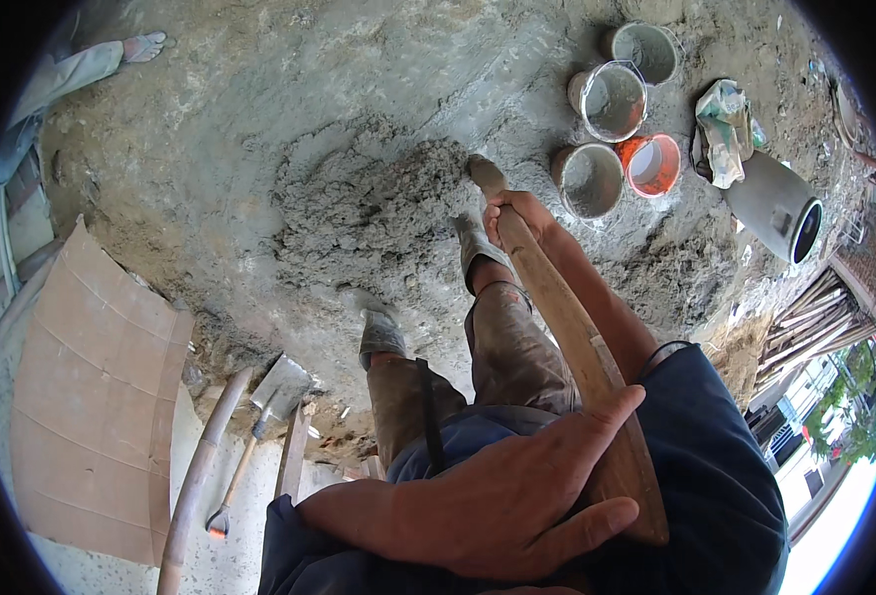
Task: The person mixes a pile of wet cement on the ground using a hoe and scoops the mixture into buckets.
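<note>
A long wooden handle [557, 290] runs from close to my chest down towards a mound of wet grey mortar [378, 193]. Near its lower part my right hand [516, 216] is closed around the wood. My left hand [542, 491] lies on the upper part of the handle, with thumb and a finger showing on either side of it; the palm side is hidden. The tool's lower end meets the right edge of the mound, and I cannot tell what head it has. My boots stand at the near side of the mortar.
Several mortar-stained buckets [589, 182], one an orange bucket [650, 165], stand right of the mound. Beyond them are a crumpled sack [722, 134] and a grey plastic barrel [773, 207]. At left lie a brown sheet [103, 394] and a shovel [282, 387]. Another person's bare foot [142, 47] is upper left.
</note>
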Action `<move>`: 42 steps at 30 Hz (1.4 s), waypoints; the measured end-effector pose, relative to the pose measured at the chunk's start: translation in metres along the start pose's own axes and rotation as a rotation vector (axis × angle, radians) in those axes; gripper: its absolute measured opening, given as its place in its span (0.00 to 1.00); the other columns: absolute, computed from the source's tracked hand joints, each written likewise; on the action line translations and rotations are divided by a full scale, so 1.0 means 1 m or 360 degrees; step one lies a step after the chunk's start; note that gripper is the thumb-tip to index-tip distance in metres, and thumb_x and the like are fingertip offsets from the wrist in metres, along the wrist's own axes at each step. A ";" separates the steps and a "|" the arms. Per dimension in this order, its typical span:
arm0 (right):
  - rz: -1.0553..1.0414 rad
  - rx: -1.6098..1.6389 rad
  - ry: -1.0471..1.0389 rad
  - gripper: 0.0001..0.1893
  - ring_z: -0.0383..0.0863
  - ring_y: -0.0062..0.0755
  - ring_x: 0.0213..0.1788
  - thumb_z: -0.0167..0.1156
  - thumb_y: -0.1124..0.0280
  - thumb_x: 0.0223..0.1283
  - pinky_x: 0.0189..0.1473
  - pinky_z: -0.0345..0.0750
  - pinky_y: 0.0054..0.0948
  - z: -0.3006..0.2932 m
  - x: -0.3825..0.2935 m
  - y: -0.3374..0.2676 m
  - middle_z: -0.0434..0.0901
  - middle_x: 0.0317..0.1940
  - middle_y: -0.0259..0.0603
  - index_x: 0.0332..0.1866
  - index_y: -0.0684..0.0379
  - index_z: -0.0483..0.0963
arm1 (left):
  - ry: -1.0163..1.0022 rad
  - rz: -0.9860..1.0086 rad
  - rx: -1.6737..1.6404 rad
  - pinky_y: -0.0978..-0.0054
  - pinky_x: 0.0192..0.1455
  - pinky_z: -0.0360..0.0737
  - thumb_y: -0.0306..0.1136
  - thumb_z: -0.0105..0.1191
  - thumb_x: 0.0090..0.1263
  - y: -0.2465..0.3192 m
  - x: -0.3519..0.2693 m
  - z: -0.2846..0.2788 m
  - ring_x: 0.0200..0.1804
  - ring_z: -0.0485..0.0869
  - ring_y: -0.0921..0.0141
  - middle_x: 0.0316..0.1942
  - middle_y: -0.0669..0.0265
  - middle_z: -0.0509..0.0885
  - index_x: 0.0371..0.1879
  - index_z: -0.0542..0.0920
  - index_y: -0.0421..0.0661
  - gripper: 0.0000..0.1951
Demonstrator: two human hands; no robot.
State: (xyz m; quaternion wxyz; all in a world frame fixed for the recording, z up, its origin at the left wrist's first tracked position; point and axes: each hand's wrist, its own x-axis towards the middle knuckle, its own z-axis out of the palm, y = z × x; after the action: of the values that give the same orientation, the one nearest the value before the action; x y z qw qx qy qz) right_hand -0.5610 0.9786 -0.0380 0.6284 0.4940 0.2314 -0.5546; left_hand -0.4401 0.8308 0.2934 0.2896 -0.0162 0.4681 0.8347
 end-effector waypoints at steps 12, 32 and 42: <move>-0.1393 -0.0184 0.0596 0.04 0.73 0.30 0.19 0.51 0.75 0.58 0.24 0.78 0.33 -0.024 -0.139 -0.114 0.70 0.19 0.37 0.36 0.61 0.66 | -0.0144 -0.0733 0.0850 0.52 0.51 0.78 0.46 0.55 0.63 0.001 0.034 -0.057 0.46 0.81 0.45 0.52 0.39 0.76 0.71 0.48 0.37 0.44; -0.1771 -0.0372 0.0625 0.02 0.75 0.36 0.22 0.53 0.78 0.53 0.27 0.77 0.38 -0.011 -0.009 0.009 0.72 0.22 0.43 0.30 0.65 0.70 | 0.0895 -0.0680 0.0919 0.55 0.46 0.77 0.30 0.60 0.54 -0.362 -0.097 -0.090 0.46 0.81 0.52 0.39 0.55 0.81 0.44 0.76 0.46 0.17; -0.0689 -0.0827 0.0567 0.05 0.75 0.38 0.20 0.58 0.75 0.54 0.24 0.76 0.38 0.075 0.247 0.135 0.74 0.19 0.44 0.29 0.65 0.70 | 0.1348 -0.0608 -0.0039 0.63 0.59 0.72 0.39 0.60 0.61 -0.192 -0.248 -0.064 0.57 0.78 0.56 0.52 0.46 0.79 0.67 0.63 0.37 0.36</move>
State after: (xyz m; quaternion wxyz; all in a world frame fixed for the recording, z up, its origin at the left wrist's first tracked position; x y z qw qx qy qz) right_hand -0.3863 0.7834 -0.1655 0.5510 0.3465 0.5689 -0.5027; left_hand -0.1532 0.7393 0.1828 0.2214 -0.4449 0.5239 0.6918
